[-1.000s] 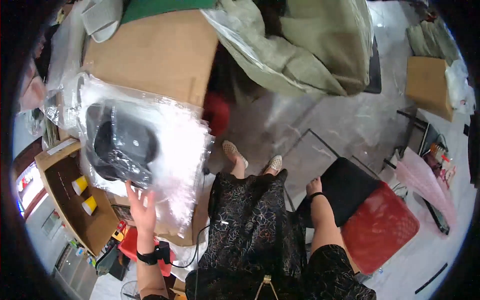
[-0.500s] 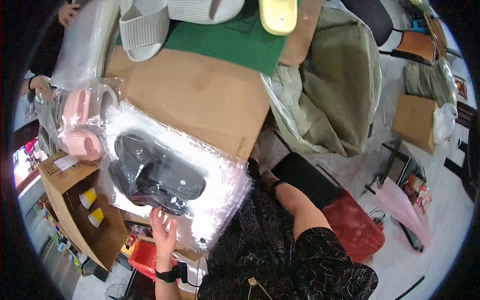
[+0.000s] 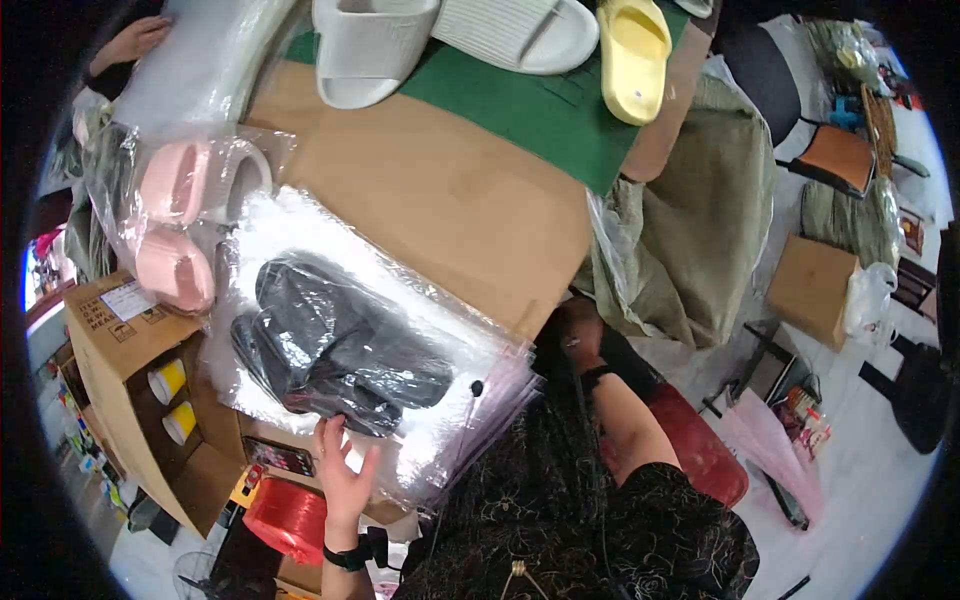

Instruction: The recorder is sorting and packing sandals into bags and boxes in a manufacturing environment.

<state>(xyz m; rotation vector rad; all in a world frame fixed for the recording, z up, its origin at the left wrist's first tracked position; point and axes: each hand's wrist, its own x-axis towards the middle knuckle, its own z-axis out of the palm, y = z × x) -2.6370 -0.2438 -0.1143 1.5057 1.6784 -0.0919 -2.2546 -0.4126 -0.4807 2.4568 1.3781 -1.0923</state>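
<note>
A clear plastic bag [image 3: 440, 420] holding a pair of black slippers [image 3: 330, 350] lies on the brown cardboard-covered table [image 3: 440, 200], its near edge hanging over the table's front. My left hand [image 3: 342, 470] rests flat against that near edge just below the slippers, fingers spread. My right forearm reaches up to the table's front edge, where my right hand [image 3: 577, 340] sits in shadow by the bag's right corner; its fingers are not clear.
A bagged pair of pink slippers [image 3: 170, 230] lies left of the black pair. White slippers [image 3: 370, 45] and a yellow one [image 3: 630, 55] rest on a green mat [image 3: 520, 110]. Another person's hand [image 3: 130, 40] is far left. An open carton [image 3: 130, 380] and red stool [image 3: 700, 450] stand below.
The view has swung up over the table. The bag of black slippers now lies flatter and further onto the table, with my left hand still at its near edge.
</note>
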